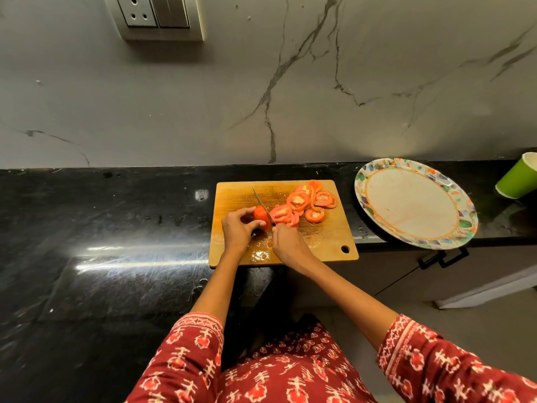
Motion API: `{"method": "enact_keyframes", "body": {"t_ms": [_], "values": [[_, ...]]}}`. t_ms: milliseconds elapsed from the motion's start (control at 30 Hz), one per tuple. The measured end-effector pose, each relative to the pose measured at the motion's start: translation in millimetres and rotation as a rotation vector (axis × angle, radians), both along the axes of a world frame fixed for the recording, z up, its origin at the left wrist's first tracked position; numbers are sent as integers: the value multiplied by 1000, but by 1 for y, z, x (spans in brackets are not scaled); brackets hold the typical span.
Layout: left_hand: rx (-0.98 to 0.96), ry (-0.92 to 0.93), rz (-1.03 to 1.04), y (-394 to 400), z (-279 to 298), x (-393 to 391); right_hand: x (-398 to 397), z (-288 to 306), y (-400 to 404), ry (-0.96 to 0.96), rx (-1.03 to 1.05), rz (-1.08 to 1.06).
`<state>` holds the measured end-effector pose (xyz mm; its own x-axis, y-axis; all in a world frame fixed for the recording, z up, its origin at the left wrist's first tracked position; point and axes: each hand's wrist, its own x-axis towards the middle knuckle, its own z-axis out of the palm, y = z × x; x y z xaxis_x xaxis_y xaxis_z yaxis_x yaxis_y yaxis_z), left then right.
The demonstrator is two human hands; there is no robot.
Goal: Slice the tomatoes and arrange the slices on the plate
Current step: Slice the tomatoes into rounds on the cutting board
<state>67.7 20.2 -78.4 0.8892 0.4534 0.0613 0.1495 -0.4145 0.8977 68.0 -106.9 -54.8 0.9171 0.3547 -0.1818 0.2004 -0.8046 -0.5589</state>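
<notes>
Lying leftmost: a black polished surface (101,228) below a grey veined wall bearing a switch plate (158,16). Next, a wooden cutting board (232,193) sits at the surface's front edge, wet with juice near its front. On the board, the left hand (236,231) curls its fingers round the uncut remainder of a tomato (260,216), holding it down. A knife (263,206) stands with its blade against the tomato's right face, tip pointing toward the wall; the right hand (287,242) grips its handle, which the hand hides. Right of the blade, tomato slices (302,205) lie overlapping across the board's right half. Further right, apart from the board, a paper plate (412,205) with a floral rim rests on the surface, holding no slices. At the far right, a green cup (518,177).
</notes>
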Motion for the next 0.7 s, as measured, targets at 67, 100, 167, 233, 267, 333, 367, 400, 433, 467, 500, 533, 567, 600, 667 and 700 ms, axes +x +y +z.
{"method": "enact_keyframes", "body": {"t_ms": [67, 100, 167, 233, 267, 333, 367, 400, 433, 467, 500, 533, 567, 600, 667, 700], "values": [[-4, 6, 4, 0, -1, 1, -7, -4, -5, -1, 10, 5], [-6, 10, 5, -1, -1, 1, -8, -5, -6, 2, 18, 7], [0, 12, 8, -1, 0, 0, -7, -3, -5, 3, 22, 8], [5, 9, 9, 0, 0, 0, -5, 0, -2, 7, 15, 4], [7, 9, 9, 0, 0, 0, -4, 1, -1, 14, 16, -1], [12, 8, 10, 0, 1, 0, -3, 0, -1, 25, 22, -6], [16, 9, 9, -1, 1, 0, -3, 0, 0, 28, 26, -8], [20, 11, 6, -1, 1, 0, -3, 0, 0, 28, 30, -12], [23, 12, 4, -2, 1, 0, -1, -1, 2, 27, 31, -17], [23, 10, 5, -2, 0, -1, 1, -1, 3, 25, 30, -19], [22, 6, 9, -3, 0, -1, 3, -1, 6, 27, 28, -19], [24, 0, 13, -2, 0, -2, 4, -1, 8, 29, 26, -14], [24, -6, 15, -2, 0, -2, 5, -1, 9, 32, 24, -9], [21, -6, 15, -2, 1, -2, 6, -1, 10, 32, 22, -4], [11, 4, 10, -2, 3, -2, 7, -1, 10, 33, 22, 0], [6, 5, 8, -2, 4, -2, 7, -2, 8, 31, 26, 0]]}}
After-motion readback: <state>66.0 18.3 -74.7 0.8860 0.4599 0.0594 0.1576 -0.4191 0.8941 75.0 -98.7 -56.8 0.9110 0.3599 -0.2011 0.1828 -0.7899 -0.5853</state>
